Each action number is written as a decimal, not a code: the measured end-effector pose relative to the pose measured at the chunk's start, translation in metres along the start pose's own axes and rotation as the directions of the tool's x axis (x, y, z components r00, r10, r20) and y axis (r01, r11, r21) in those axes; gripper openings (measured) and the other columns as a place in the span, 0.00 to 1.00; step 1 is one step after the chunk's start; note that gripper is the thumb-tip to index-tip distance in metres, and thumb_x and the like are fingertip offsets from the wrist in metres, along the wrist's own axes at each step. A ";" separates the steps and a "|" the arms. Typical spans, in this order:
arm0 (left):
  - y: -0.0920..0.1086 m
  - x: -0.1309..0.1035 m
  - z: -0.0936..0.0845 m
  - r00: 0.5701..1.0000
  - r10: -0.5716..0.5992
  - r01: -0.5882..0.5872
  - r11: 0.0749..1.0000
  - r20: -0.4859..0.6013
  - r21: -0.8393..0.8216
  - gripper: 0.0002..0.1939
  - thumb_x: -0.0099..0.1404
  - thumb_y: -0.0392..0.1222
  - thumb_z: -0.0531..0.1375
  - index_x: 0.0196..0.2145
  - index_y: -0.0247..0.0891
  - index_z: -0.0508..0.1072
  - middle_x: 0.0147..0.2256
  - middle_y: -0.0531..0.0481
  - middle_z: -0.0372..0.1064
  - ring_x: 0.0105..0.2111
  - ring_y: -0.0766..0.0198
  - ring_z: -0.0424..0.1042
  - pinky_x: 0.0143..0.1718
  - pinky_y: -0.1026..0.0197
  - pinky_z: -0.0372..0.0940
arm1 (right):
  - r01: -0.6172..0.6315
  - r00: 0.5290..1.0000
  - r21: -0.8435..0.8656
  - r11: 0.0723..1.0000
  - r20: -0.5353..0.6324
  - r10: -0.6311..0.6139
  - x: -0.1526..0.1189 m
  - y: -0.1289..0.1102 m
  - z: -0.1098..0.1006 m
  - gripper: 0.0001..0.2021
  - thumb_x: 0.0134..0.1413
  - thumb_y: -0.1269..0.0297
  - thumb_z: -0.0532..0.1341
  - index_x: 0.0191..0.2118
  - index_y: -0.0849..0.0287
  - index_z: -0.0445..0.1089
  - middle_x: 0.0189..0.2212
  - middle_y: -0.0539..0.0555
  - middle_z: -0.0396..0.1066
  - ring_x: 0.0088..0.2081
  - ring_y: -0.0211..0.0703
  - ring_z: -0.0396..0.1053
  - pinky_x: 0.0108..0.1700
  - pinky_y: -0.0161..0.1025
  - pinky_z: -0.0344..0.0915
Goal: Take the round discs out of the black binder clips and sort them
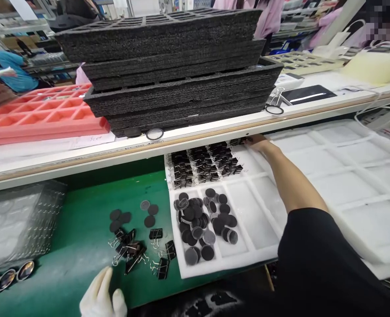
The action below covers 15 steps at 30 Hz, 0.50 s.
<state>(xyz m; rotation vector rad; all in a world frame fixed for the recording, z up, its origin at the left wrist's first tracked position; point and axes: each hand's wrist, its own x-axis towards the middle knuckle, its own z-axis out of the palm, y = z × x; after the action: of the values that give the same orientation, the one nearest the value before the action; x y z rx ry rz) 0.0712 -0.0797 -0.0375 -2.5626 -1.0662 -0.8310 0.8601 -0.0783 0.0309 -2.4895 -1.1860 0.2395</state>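
Note:
My left hand [102, 296], in a white glove, rests low on the green mat with the thumb apart from the fingers and nothing in it. Just beyond it lies a loose heap of black binder clips [129, 250] with wire handles. My bare right hand [259, 144] reaches under the shelf edge to the far side of a white foam tray [257, 257]. Its fingertips are near dark clips [237, 141] there and are partly hidden. Rows of binder clips [211, 163] fill the tray's back section. Black and clear round discs [195, 220] lie piled in two front compartments.
Loose black discs [115, 215] lie on the green mat [79, 224]. Clear plastic trays [23, 220] are stacked left, with round lenses [6, 279] before them. Black foam trays [182, 88] and a red tray [49, 114] stand on the shelf [195, 134]. Another white tray [347, 176] lies right.

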 end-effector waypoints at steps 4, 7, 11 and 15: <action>0.003 0.004 -0.002 0.999 0.027 -0.027 1.000 0.017 -0.001 0.24 0.68 0.41 0.55 0.58 0.30 0.70 0.47 0.31 0.75 0.44 0.42 0.77 0.42 0.45 0.74 | -0.043 0.998 0.004 0.999 0.049 0.042 -0.005 -0.002 -0.002 0.17 0.77 0.58 0.56 0.60 0.62 0.71 0.58 0.59 0.72 0.56 0.51 0.74 0.57 0.54 0.74; 0.003 0.002 -0.001 1.000 0.030 -0.030 1.000 0.007 -0.003 0.25 0.68 0.41 0.55 0.60 0.29 0.69 0.48 0.30 0.75 0.45 0.41 0.77 0.43 0.45 0.73 | -0.070 0.995 0.016 0.997 0.079 0.069 -0.009 -0.005 -0.005 0.17 0.79 0.59 0.52 0.59 0.63 0.72 0.57 0.58 0.72 0.56 0.51 0.74 0.57 0.53 0.73; 0.001 -0.002 0.002 1.000 0.027 -0.027 1.000 -0.008 0.005 0.27 0.67 0.40 0.56 0.63 0.31 0.67 0.48 0.32 0.75 0.45 0.42 0.77 0.43 0.45 0.73 | -0.102 0.993 0.048 0.994 0.057 0.099 -0.012 -0.012 -0.003 0.17 0.77 0.57 0.56 0.61 0.61 0.71 0.58 0.59 0.72 0.56 0.50 0.74 0.57 0.53 0.74; -0.001 -0.005 0.004 1.000 0.028 -0.028 1.000 -0.009 0.013 0.30 0.67 0.39 0.56 0.67 0.33 0.65 0.48 0.33 0.75 0.44 0.43 0.77 0.42 0.45 0.74 | -0.122 0.992 0.108 0.987 0.033 0.119 -0.015 -0.015 0.001 0.18 0.75 0.56 0.59 0.61 0.60 0.71 0.58 0.59 0.72 0.55 0.51 0.74 0.56 0.54 0.75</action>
<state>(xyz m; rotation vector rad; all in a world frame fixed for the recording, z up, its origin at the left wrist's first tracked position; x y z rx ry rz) 0.0697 -0.0802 -0.0441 -2.5546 -1.0268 -0.8257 0.8401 -0.0810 0.0361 -2.4714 -1.0054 0.3615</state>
